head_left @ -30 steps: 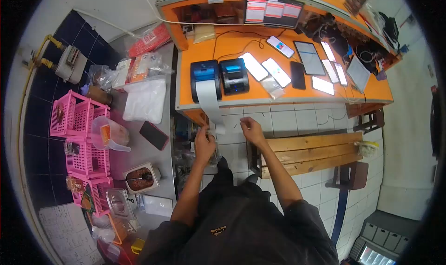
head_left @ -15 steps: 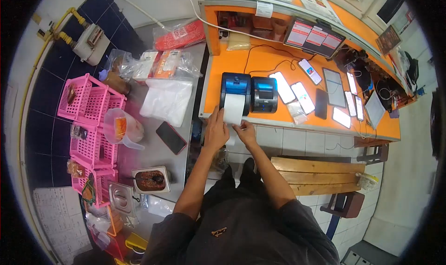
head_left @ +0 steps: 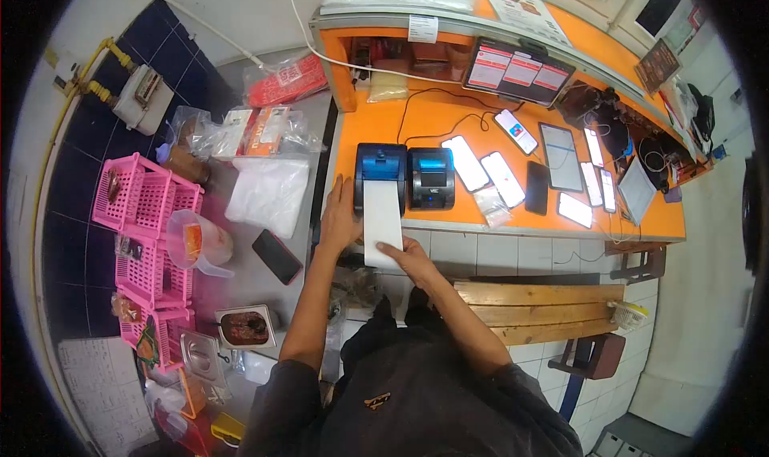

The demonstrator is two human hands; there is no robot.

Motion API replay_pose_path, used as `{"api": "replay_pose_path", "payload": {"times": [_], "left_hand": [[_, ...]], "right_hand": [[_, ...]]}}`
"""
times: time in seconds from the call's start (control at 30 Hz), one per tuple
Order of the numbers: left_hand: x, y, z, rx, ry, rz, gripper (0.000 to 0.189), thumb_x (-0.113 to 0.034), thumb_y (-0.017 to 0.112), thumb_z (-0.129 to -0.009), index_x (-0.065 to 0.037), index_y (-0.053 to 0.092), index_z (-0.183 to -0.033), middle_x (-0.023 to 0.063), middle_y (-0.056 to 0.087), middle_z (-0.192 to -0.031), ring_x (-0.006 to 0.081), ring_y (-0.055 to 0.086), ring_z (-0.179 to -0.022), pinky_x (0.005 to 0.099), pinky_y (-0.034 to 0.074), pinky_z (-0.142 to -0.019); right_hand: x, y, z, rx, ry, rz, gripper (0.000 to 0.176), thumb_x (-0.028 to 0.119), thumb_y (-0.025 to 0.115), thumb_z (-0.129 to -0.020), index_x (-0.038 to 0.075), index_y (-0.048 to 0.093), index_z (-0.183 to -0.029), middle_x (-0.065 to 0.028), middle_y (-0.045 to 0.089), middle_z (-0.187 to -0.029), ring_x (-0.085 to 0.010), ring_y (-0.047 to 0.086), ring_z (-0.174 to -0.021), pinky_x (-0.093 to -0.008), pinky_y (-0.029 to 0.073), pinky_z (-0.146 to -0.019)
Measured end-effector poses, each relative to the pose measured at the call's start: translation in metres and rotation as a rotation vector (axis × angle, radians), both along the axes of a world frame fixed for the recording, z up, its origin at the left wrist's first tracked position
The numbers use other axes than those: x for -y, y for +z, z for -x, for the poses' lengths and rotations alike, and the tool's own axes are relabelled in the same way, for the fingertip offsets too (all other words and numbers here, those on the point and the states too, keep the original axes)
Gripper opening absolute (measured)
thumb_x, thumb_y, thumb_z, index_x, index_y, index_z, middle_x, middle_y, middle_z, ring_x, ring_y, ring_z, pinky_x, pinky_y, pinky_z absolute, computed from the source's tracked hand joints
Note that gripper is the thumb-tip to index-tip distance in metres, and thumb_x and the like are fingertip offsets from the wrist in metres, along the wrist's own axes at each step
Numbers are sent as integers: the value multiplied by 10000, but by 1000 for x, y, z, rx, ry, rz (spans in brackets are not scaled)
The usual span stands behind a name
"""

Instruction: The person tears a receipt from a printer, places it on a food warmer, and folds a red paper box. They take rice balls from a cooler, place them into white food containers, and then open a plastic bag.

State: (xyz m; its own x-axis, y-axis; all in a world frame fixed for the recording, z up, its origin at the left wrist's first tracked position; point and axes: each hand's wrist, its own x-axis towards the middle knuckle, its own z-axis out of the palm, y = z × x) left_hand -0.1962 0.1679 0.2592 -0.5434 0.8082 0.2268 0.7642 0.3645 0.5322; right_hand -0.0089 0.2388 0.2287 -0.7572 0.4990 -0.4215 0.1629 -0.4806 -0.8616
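Biggest thing in my feed is the long orange countertop [head_left: 380,128], running from 12 to 3 o'clock. At 9 o'clock there's a grey steel prep table [head_left: 248,285] with stacked pink plastic baskets [head_left: 136,209] along its far edge.

For writing, the wide black screen [head_left: 519,71] at 1 o'clock shows red-and-white panels. The red plastic bag [head_left: 287,79] at 11 has white print. Both are too small for me to read, and I can't make out any brand names.

Dead centre sits a blue-topped receipt printer [head_left: 378,162] with a black receipt printer [head_left: 432,177] touching its right side. A white paper strip [head_left: 382,217] hangs from the blue one, down over the counter edge.

The left hand [head_left: 340,221] lies flat and open against the blue printer's left side, gripping nothing. The right hand [head_left: 408,257] pinches the strip's bottom end between thumb and fingers.

Half a second back the strip was a short stub with both hands up at the printer's mouth. Now it's much longer, the right hand has dropped toward 6, and the left has slid off to the side.
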Motion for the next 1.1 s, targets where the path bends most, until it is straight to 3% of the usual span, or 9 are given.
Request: {"api": "replay_pose_path", "payload": {"times": [0.1, 0.33, 0.47, 0.7, 0.8, 0.9, 0.97, 1.0, 1.1], "left_hand": [[-12, -47, 11, -100, -1, 16, 794, -256, 666, -852, 55, 298, -1483, 304, 278, -1546, 470, 374, -1364, 473, 348, -1132], [-33, -52, -19, 13, 162, -24, 1019, -398, 676, -855, 66, 85, -1543, 330, 241, -1552, 488, 296, -1411, 529, 265, -1161], [-33, -55, -20, -11, 176, -81, 1188, -452, 785, -736, 37, 73, -1551, 307, 236, -1562, 472, 272, -1431, 537, 260, -1157], [-31, -42, -25, 18, 243, 61, 1241, -459, 824, -690, 5, 72, -1561, 279, 226, -1580, 460, 239, -1454, 581, 247, -1149], [-32, -51, -23, -19, 228, -7, 1240, -515, 820, -678, 28, 120, -1546, 293, 258, -1560, 458, 263, -1444, 562, 255, -1152], [-35, -52, -27, -40, 248, -85, 1250, -553, 824, -660, 74, 167, -1519, 306, 270, -1547, 470, 298, -1421, 531, 267, -1158], [-30, -56, -32, -33, 272, -104, 1231, -533, 835, -662, 80, 183, -1508, 304, 254, -1546, 479, 304, -1412, 531, 277, -1153], [-21, -45, -36, -54, 286, -44, 1189, -494, 822, -697, 74, 169, -1512, 301, 249, -1541, 484, 324, -1393, 531, 296, -1141], [32, -23, -87, -27, 349, 67, 902, -367, 755, -807, 89, 301, -1440, 300, 357, -1461, 444, 466, -1279, 497, 422, -1041]], "right_hand": [[0, 4, -13, 55, 126, 89, 308, 229, 753, -901, 29, 710, -1130, -47, 720, -1039, -99, 628, -936, -269, 486, -855], [-22, 46, -61, 284, 197, -141, 328, 265, 741, -910, -26, 733, -1060, -46, 731, -910, -100, 633, -801, -268, 506, -748], [-35, 9, -80, 286, 160, -155, 312, 239, 744, -909, -47, 730, -1032, -61, 729, -895, -94, 632, -790, -264, 503, -727], [-76, -7, -101, 319, 291, -256, 312, 240, 764, -885, -60, 738, -967, -62, 718, -826, -101, 623, -732, -271, 497, -678], [-104, -25, -133, 389, 390, -399, 332, 287, 762, -877, -41, 743, -917, -8, 691, -772, -76, 567, -693, -286, 474, -636], [-109, 35, -138, 465, 633, -488, 291, 266, 755, -879, -24, 734, -856, 63, 560, -677, -57, 447, -638, -288, 370, -543], [-115, 10, -160, 542, 716, -584, 257, 224, 750, -884, -29, 728, -920, 12, 658, -757, -69, 550, -702, -266, 452, -638], [-97, 13, -166, 508, 494, -381, 247, 160, 713, -914, -38, 690, -1059, -45, 709, -911, -94, 620, -831, -263, 492, -758], [-56, 42, -152, 243, 470, -213, 262, 108, 663, -946, -42, 638, -1160, -75, 710, -1032, -123, 639, -925, -274, 495, -835]]}}
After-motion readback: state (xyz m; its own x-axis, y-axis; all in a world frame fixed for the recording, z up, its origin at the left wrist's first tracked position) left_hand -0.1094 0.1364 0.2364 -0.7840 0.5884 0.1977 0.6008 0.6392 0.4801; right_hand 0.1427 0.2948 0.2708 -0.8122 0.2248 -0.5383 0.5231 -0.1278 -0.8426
